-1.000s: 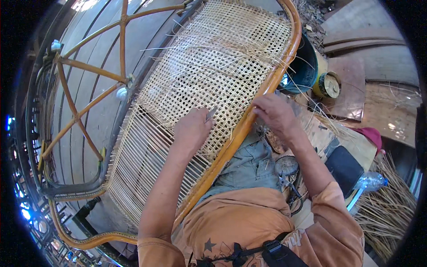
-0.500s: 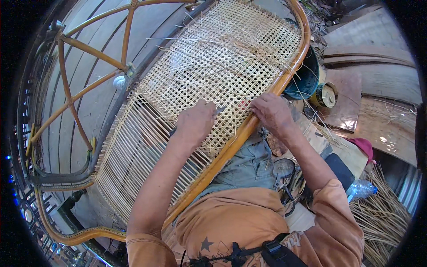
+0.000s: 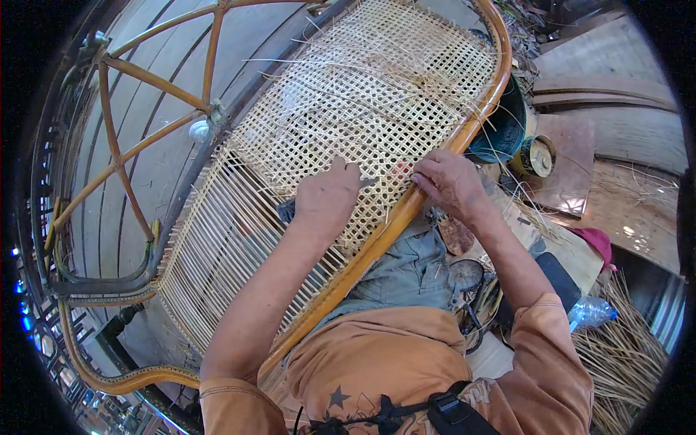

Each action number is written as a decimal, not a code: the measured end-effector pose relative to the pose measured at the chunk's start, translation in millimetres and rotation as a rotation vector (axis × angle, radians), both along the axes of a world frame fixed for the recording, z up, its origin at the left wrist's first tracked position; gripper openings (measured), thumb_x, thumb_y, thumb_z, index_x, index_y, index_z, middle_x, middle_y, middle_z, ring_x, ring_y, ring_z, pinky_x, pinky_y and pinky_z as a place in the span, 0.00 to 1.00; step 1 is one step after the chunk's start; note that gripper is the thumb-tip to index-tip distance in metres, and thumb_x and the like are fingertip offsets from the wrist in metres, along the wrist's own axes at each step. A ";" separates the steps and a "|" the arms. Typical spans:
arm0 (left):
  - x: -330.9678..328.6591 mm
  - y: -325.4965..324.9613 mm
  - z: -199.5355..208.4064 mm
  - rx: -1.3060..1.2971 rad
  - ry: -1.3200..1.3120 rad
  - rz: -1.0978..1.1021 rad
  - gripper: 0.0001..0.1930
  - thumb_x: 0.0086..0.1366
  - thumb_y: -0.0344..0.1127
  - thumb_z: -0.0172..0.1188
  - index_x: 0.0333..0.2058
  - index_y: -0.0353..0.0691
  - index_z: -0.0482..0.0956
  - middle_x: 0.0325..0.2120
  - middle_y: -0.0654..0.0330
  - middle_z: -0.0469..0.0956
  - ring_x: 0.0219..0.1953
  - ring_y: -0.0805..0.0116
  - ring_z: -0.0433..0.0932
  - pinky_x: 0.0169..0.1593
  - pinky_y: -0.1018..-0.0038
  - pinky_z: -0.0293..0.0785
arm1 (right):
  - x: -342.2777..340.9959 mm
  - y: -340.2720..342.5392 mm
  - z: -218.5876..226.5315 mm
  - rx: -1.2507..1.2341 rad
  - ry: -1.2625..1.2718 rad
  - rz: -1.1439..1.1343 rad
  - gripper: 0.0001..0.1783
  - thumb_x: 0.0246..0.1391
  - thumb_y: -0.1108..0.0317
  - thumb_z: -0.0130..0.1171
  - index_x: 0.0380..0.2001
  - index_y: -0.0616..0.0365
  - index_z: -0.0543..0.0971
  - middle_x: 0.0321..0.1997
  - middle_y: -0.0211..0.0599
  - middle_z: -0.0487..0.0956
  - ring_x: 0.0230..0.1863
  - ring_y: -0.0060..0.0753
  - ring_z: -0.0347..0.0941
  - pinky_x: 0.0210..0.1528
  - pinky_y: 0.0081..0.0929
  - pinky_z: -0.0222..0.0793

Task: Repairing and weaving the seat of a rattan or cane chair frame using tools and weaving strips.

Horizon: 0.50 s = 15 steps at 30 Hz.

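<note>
A panel of woven cane (image 3: 319, 119) in an open lattice lies across my lap, framed by a glossy brown rattan rail (image 3: 383, 245). My left hand (image 3: 324, 199) is closed around a tool with a flat grey metal tip (image 3: 369, 182); its dark handle end (image 3: 287, 211) shows below the fist. The tip points right, over the weave. At the rail's inner edge, my right hand (image 3: 455, 183) pinches with thumb and fingers. Whatever lies in that pinch is too small or hidden to name. Left of the lattice, parallel cane strands (image 3: 217, 239) run without cross weaving.
Loose cane ends (image 3: 406, 72) litter the panel's far part. Beyond the rail stand a dark bucket (image 3: 507, 119) and a round tin (image 3: 538, 156). Boards (image 3: 623, 138), a plastic bottle (image 3: 591, 312) and a cane bundle (image 3: 623, 355) lie at right. Rattan poles (image 3: 156, 81) rise at left.
My left hand has shifted slightly right with the tool, its tip a little nearer the rail. The right hand's fingers have turned a bit at the rail.
</note>
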State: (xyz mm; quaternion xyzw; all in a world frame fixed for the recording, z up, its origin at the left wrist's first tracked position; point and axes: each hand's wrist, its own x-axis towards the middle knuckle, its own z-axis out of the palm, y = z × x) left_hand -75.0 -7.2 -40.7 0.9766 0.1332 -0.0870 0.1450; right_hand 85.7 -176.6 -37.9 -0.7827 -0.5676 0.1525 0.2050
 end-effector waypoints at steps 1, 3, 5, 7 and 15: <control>1.9 -1.8 1.7 -0.033 0.015 0.056 0.07 0.58 0.36 0.52 0.33 0.40 0.71 0.26 0.52 0.74 0.27 0.52 0.77 0.30 0.59 0.73 | 0.7 -0.1 -0.4 -0.002 0.001 0.001 0.06 0.48 0.67 0.57 0.28 0.57 0.75 0.28 0.39 0.73 0.32 0.44 0.72 0.33 0.37 0.68; 9.9 -0.5 8.3 -0.118 0.115 0.149 0.09 0.58 0.38 0.53 0.30 0.38 0.72 0.23 0.50 0.75 0.27 0.51 0.77 0.30 0.59 0.72 | 2.1 -0.5 -1.5 -0.029 -0.012 0.014 0.06 0.48 0.67 0.57 0.27 0.57 0.75 0.28 0.40 0.73 0.32 0.45 0.71 0.34 0.37 0.68; 18.6 6.4 11.1 -0.206 0.217 0.245 0.12 0.58 0.41 0.53 0.28 0.36 0.73 0.21 0.49 0.75 0.26 0.51 0.77 0.31 0.60 0.72 | 2.9 -1.2 0.6 -0.048 0.008 0.018 0.06 0.47 0.67 0.58 0.27 0.57 0.75 0.28 0.40 0.73 0.32 0.45 0.71 0.34 0.37 0.68; 22.5 20.9 11.2 -0.460 0.333 0.262 0.19 0.57 0.48 0.54 0.26 0.34 0.76 0.22 0.47 0.77 0.31 0.50 0.78 0.35 0.57 0.72 | 3.4 1.0 0.2 -0.061 0.025 0.032 0.06 0.47 0.67 0.58 0.27 0.58 0.75 0.27 0.41 0.73 0.32 0.45 0.71 0.34 0.37 0.67; 15.9 43.8 -24.8 -0.656 0.210 0.082 0.20 0.54 0.48 0.56 0.22 0.32 0.74 0.15 0.51 0.72 0.20 0.61 0.72 0.28 0.64 0.67 | 3.8 4.1 -7.2 -0.085 0.032 -0.018 0.07 0.46 0.63 0.59 0.26 0.55 0.76 0.26 0.39 0.73 0.31 0.46 0.72 0.32 0.39 0.68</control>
